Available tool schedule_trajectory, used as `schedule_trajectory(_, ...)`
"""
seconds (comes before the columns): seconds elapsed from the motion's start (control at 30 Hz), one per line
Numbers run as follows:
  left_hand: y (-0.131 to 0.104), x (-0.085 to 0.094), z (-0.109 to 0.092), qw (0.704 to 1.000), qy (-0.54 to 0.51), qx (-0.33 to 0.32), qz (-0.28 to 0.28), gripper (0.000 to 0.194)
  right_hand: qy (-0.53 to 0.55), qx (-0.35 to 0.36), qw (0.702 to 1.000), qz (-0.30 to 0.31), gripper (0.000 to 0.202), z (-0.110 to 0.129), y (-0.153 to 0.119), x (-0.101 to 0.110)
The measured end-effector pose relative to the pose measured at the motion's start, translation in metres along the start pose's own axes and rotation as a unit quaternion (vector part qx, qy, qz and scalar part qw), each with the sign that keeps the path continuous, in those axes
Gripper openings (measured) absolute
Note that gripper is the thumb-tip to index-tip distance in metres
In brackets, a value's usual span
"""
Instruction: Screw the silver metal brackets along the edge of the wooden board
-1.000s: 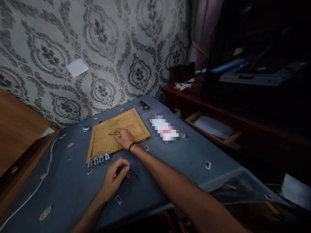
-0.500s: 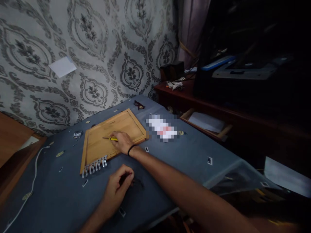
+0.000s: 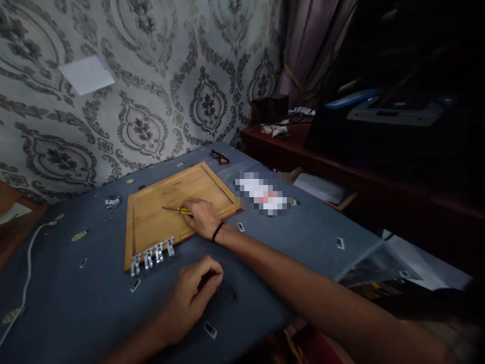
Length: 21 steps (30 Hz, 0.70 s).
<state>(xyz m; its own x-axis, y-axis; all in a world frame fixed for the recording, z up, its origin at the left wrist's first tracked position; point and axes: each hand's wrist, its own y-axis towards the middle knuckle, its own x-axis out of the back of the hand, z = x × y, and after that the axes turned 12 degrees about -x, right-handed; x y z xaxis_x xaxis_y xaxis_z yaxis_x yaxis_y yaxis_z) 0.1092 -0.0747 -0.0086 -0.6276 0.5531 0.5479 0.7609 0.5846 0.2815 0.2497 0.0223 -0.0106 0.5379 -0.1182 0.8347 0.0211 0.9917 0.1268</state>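
My right hand (image 3: 204, 217) rests on a wooden framed panel (image 3: 151, 212) and grips a screwdriver (image 3: 184, 211) with a yellow and black handle. Its thin shaft points left, lying low over the panel. In front of the panel my left hand (image 3: 195, 298) hovers near the cloth, thumb and fingertips pressed together. Whatever they hold, if anything, is too small to make out. Along the panel's near left edge sits a row of several metal hinges (image 3: 153, 254), their arms sticking out past the edge.
Small metal parts (image 3: 112, 201) lie left of the panel on the blue patterned tablecloth (image 3: 87, 298). Glasses (image 3: 220, 157) lie behind it, and a pixelated white item (image 3: 263, 194) to its right. A white cable (image 3: 28, 268) runs down the left side; an open drawer (image 3: 322, 188) juts out right.
The view has shifted, so table and panel sit slightly differently in the picture. My right hand still holds the screwdriver on the panel, and my left hand keeps its pinch.
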Motion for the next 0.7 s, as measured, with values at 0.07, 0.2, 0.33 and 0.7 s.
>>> schedule_trajectory(0.07, -0.002, 0.003, 0.001, 1.0, -0.009, -0.005, 0.002, 0.022, -0.02, -0.004, 1.0, -0.004, 0.036, 0.0, 0.0, 0.0)
schedule_trajectory(0.2, -0.006, 0.006, 0.006, 0.994, -0.093, 0.04, -0.034, 0.019, -0.049, -0.015, 0.999, -0.011, 0.036, -0.001, 0.002, 0.002)
schedule_trajectory(0.33, -0.006, 0.008, 0.01, 0.971, -0.198, 0.1, -0.095, 0.021, -0.071, -0.036, 0.997, -0.023, 0.037, -0.004, 0.005, 0.004)
schedule_trajectory(0.7, -0.007, 0.004, 0.011, 0.953, -0.266, 0.099, -0.103, 0.024, -0.096, -0.025, 0.993, -0.06, 0.03, -0.012, 0.007, -0.002)
